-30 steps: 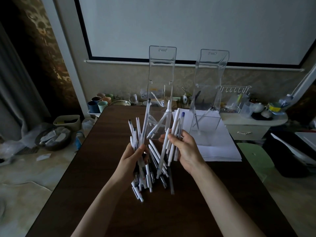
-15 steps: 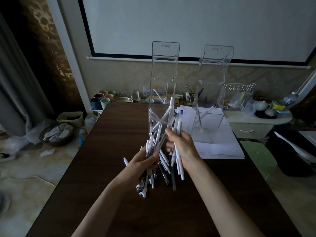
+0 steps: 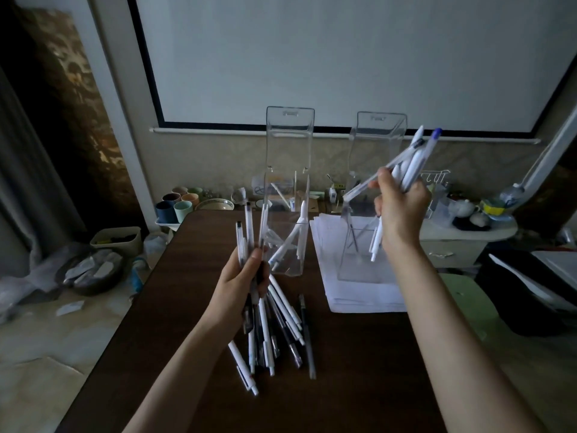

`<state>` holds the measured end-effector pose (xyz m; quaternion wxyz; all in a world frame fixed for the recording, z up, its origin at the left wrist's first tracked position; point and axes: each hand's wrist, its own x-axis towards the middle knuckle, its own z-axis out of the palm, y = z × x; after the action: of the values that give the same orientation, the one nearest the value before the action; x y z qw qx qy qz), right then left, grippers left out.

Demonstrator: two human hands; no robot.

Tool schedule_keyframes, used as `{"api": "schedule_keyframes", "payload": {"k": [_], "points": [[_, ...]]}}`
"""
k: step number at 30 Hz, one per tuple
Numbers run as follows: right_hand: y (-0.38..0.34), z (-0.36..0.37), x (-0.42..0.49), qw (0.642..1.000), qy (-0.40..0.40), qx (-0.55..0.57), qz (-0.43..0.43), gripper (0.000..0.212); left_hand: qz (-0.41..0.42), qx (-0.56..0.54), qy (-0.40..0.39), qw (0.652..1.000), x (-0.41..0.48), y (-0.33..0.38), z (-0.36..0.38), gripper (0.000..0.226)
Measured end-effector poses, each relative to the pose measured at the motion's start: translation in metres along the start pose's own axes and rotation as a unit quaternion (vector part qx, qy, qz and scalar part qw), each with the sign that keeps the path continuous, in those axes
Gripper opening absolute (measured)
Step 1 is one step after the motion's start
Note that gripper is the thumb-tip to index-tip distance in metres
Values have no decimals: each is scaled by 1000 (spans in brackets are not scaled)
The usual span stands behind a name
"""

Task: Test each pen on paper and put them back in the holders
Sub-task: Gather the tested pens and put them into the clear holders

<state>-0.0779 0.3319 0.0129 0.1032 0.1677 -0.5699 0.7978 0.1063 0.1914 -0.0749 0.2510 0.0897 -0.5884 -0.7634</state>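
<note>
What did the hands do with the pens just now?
The right hand lifted its few white plastic pens up and right, away from the left hand, toward the right clear plastic holder. The left hand still grips its own pen bundle; the holder and white paper stack stayed put.

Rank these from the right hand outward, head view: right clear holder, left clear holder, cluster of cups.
1. Right clear holder, directly behind the right hand.
2. Left clear holder, centre of the table.
3. Cluster of cups, beyond the table's far-left corner.
</note>
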Motion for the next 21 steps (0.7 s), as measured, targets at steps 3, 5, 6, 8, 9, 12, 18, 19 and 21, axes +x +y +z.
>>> {"api": "schedule_keyframes", "payload": {"k": [3, 5, 6, 8, 9, 12, 18, 19, 21], "points": [[14, -17, 28, 998, 22, -51, 31, 21, -8, -7, 4, 1000, 6, -2, 13, 15], [24, -24, 31, 992, -19, -98, 76, 17, -24, -22, 10, 999, 8, -5, 20, 14], [26, -26, 28, 990, -41, -102, 93, 15, -33, -34, 10, 999, 9, -6, 22, 15], [25, -29, 17, 987, -83, -75, 119, 14, -48, -46, 3, 998, 9, -9, 23, 19], [24, -28, 8, 983, -111, -51, 137, 14, -51, -41, -2, 998, 9, -9, 23, 22], [20, -19, -23, 952, -241, 3, 187, 12, -46, -18, -16, 999, 8, -9, 23, 28], [17, 19, -67, 898, -385, -61, 204, 22, -56, 36, -86, 994, 1, 3, 25, 32], [17, 23, -68, 898, -384, -77, 200, 22, -63, 36, -100, 992, -1, 5, 22, 34], [18, 27, -67, 901, -375, -81, 202, 23, -73, 20, -115, 990, -3, 9, 16, 37]]}}
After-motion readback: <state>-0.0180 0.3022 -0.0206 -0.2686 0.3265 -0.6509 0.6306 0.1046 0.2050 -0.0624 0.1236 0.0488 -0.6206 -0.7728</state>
